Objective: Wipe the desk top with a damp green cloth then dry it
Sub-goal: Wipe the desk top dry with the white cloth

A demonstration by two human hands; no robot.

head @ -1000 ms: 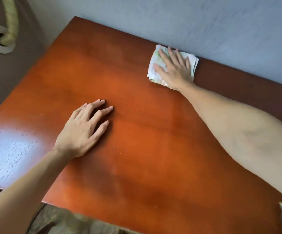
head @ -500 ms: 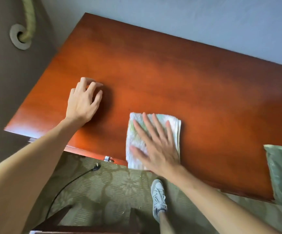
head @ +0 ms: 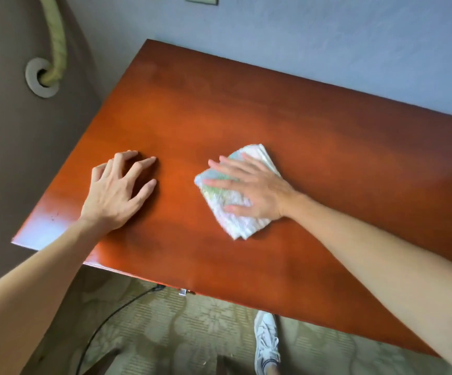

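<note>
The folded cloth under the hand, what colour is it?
Mostly white with pale green and blue patches, on the folded terry cloth; seen best in the head view.

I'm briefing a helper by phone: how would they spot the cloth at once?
Find the reddish-brown desk top against the blue-grey wall. Near its middle, the right hand presses flat on a folded cloth. It is the only pale, fluffy thing on the wood.

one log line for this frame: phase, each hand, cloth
phase: wiping | right hand: flat, pressing folded pale green-and-white cloth on red-brown wooden desk top | left hand: fingers spread, resting on desk, holding nothing
</note>
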